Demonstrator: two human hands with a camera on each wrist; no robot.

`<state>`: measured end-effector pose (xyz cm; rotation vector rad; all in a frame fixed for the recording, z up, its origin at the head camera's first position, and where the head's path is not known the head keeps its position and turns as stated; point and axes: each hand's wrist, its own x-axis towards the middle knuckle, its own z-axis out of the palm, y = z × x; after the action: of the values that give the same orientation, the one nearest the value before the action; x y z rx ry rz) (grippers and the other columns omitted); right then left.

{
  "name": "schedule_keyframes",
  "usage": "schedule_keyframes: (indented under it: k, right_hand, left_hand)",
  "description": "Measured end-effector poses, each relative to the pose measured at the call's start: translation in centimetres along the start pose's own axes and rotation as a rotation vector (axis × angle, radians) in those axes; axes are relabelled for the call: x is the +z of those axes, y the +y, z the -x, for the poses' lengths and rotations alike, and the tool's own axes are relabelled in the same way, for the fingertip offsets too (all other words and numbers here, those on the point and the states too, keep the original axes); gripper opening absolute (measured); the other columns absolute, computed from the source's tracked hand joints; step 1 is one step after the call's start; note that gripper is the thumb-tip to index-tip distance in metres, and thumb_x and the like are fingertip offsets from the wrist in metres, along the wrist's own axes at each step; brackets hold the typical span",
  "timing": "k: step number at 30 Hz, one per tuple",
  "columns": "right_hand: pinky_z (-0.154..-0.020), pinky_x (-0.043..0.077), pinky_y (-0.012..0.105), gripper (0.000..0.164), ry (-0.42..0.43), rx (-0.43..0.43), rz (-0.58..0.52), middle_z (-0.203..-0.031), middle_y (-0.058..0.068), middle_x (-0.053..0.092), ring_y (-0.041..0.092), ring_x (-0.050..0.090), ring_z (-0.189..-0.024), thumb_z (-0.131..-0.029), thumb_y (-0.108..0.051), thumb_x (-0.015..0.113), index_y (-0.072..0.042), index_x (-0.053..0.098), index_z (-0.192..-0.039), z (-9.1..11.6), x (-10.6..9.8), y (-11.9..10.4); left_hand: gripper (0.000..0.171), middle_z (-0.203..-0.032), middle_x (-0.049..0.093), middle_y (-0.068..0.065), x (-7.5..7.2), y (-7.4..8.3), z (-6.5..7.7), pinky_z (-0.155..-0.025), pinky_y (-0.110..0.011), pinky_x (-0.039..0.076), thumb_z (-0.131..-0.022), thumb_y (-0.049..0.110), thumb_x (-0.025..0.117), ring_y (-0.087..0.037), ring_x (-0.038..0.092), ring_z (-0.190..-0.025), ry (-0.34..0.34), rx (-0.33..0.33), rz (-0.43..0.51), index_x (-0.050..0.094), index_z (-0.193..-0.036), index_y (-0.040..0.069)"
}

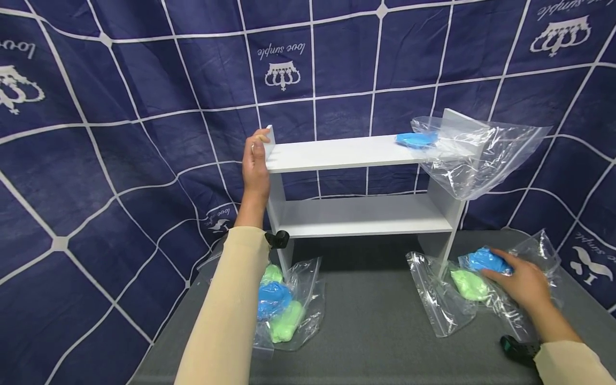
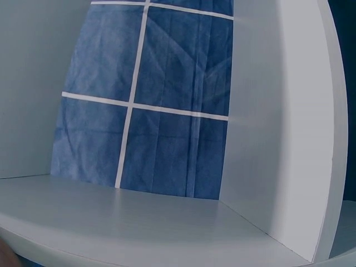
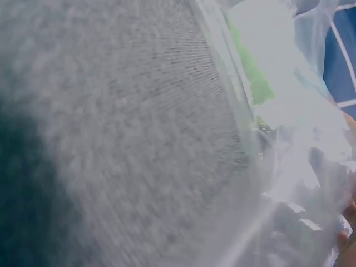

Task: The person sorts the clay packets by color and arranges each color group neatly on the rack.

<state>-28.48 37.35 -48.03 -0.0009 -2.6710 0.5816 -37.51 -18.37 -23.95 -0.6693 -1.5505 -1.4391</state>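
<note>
A white two-tier shelf (image 1: pixel 366 214) stands on the dark grey table. My left hand (image 1: pixel 256 166) grips the top of its left side panel, fingers over the upper edge. In the left wrist view, the shelf's inner boards (image 2: pixel 139 222) fill the lower part and the right side. At the lower right, my right hand (image 1: pixel 524 280) pinches a blue lump (image 1: pixel 486 260) in a clear plastic bag, thumb and fingers on either side. Just left of it lies a light green lump (image 1: pixel 469 285) in clear plastic. Clear film (image 3: pixel 295 194) and some green show close up in the right wrist view.
On the upper board's right end lies a clear bag (image 1: pixel 500 155) with a blue lump (image 1: pixel 416 139), hanging over the side panel. Bagged blue (image 1: pixel 273 298) and green lumps (image 1: pixel 286 322) lie by the shelf's left foot. Behind hangs a dark blue checked cloth (image 1: pixel 192 69).
</note>
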Motion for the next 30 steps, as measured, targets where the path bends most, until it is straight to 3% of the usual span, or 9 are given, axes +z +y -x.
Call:
schedule_keyframes:
  k: [5, 9, 13, 17, 24, 29, 30]
  right_hand:
    - [-0.079, 0.037, 0.07, 0.071, 0.043, -0.033, -0.04, -0.128, 0.041, 0.054, 0.064, 0.048, -0.106, -0.086, -0.042, 0.075, -0.005, 0.052, -0.141, 0.0, -1.0, -0.8]
    - [-0.079, 0.037, 0.07, 0.069, 0.063, -0.065, -0.084, -0.128, 0.04, 0.055, 0.06, 0.048, -0.107, -0.084, -0.038, 0.078, -0.007, 0.053, -0.142, 0.1, -2.0, -1.8]
    - [-0.075, 0.039, 0.067, 0.069, 0.077, -0.1, -0.12, -0.129, 0.039, 0.056, 0.055, 0.05, -0.105, -0.083, -0.035, 0.08, -0.011, 0.054, -0.142, 0.3, -3.1, -3.2]
    - [-0.072, 0.04, 0.065, 0.07, 0.08, -0.122, -0.165, -0.128, 0.037, 0.058, 0.051, 0.052, -0.103, -0.081, -0.032, 0.083, -0.014, 0.054, -0.143, 0.8, -4.3, -4.8]
    - [-0.078, 0.037, 0.071, 0.072, 0.052, -0.165, -0.203, -0.13, 0.032, 0.058, 0.049, 0.049, -0.113, -0.078, -0.029, 0.085, -0.021, 0.055, -0.143, 2.1, -6.2, -7.3]
    - [-0.079, 0.038, 0.071, 0.071, 0.011, -0.183, -0.199, -0.13, 0.027, 0.058, 0.051, 0.052, -0.112, -0.078, -0.031, 0.085, -0.027, 0.056, -0.143, 3.2, -7.2, -8.6]
    - [-0.079, 0.039, 0.071, 0.07, 0.01, -0.188, -0.201, -0.13, 0.023, 0.059, 0.043, 0.054, -0.114, -0.078, -0.032, 0.085, -0.029, 0.056, -0.142, 3.4, -7.4, -8.9]
  left_hand:
    - [0.025, -0.137, 0.056, -0.024, 0.0, 0.0, 0.0, -0.121, -0.027, 0.028, -0.106, 0.007, 0.029, -0.025, 0.046, -0.141, 0.002, -0.001, -0.005, 0.052, -0.1, 0.001]
    - [0.024, -0.137, 0.056, -0.024, 0.0, 0.0, 0.1, -0.121, -0.026, 0.028, -0.106, 0.007, 0.029, -0.029, 0.044, -0.142, 0.002, -0.005, -0.007, 0.049, -0.103, -0.006]
    - [0.024, -0.137, 0.055, -0.025, 0.1, -0.1, 0.0, -0.121, -0.027, 0.027, -0.106, 0.006, 0.029, -0.033, 0.043, -0.142, 0.002, -0.002, 0.007, 0.051, -0.101, -0.002]
    - [0.024, -0.137, 0.055, -0.025, 0.0, -0.1, 0.0, -0.121, -0.026, 0.028, -0.106, 0.006, 0.029, -0.027, 0.045, -0.142, 0.004, -0.003, 0.005, 0.052, -0.099, 0.002]
    - [0.023, -0.137, 0.055, -0.025, -0.1, 0.0, -0.1, -0.121, -0.027, 0.027, -0.105, 0.004, 0.03, -0.022, 0.045, -0.141, 0.005, -0.006, -0.004, 0.048, -0.104, -0.01]
    - [0.023, -0.137, 0.055, -0.024, 0.0, 0.0, -0.1, -0.12, -0.026, 0.027, -0.105, 0.006, 0.03, -0.032, 0.043, -0.142, 0.0, -0.009, 0.005, 0.051, -0.1, -0.001]
    - [0.023, -0.137, 0.055, -0.025, 0.1, -0.1, 0.0, -0.12, -0.026, 0.028, -0.105, 0.007, 0.03, -0.033, 0.043, -0.142, -0.001, -0.008, 0.013, 0.052, -0.099, 0.002]
